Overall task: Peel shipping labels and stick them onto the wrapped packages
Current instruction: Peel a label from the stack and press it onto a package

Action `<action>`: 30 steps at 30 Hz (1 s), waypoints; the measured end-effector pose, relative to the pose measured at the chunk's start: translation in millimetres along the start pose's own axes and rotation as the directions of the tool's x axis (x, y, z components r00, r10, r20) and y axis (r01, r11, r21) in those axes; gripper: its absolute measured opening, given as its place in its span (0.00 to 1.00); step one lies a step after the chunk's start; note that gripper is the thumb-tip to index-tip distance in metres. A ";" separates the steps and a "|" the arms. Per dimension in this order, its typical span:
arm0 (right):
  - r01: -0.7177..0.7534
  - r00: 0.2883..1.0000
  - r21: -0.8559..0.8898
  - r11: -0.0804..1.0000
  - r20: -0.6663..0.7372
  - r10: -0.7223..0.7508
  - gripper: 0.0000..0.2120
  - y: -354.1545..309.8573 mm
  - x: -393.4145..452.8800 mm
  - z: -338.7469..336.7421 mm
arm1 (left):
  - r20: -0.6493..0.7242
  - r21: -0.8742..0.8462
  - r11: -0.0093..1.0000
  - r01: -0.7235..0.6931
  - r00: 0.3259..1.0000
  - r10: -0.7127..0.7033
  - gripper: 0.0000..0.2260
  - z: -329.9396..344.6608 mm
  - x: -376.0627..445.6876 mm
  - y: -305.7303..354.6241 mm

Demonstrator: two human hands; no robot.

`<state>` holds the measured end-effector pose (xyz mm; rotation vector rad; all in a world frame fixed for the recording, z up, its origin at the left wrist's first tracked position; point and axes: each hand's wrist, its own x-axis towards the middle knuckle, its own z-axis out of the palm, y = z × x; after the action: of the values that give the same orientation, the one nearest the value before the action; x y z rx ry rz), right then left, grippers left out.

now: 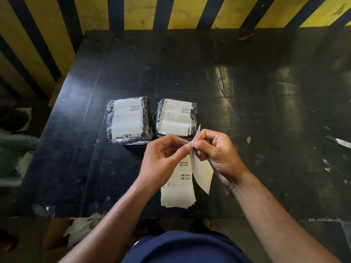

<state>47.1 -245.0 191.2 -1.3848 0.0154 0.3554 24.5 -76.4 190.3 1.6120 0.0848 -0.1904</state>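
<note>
Two packages wrapped in clear film over black lie side by side on the black table (247, 92). The left package (130, 120) and the right package (176, 118) each carry a white label on top. In front of them lies a stack of shipping labels (178, 188) with barcodes. Above the stack I hold one loose label (202, 173) on edge. My left hand (163, 158) and my right hand (218, 150) both pinch its upper corner between thumb and fingertips, and the sheet hangs down between them.
Paper scraps (338, 142) and torn bits lie at the table's right side. Behind the table stands a yellow and black striped wall (133, 12). Crumpled paper (81, 230) lies on the floor at the near left edge, and a greenish bundle (13, 154) sits further left.
</note>
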 end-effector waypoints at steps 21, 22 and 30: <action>-0.067 0.972 -0.078 0.995 -0.229 0.048 0.03 35.0 9.1 -1.9 | -0.173 -0.247 0.939 0.240 0.942 -0.286 0.03 -2.7 11.8 -28.0; -0.092 0.965 -0.038 0.995 -0.252 0.080 0.03 37.3 10.0 -4.9 | -0.181 -0.289 0.924 0.252 0.933 -0.311 0.04 -4.4 12.9 -29.6; -0.267 0.867 0.326 0.907 -0.330 0.374 0.03 66.5 9.8 -45.6 | -0.289 -0.545 0.787 0.291 0.815 -0.502 0.06 -19.3 20.7 -52.4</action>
<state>48.4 -277.1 116.7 -1.1567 0.6131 0.3382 37.3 -55.8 135.9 1.0880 0.7733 -0.1350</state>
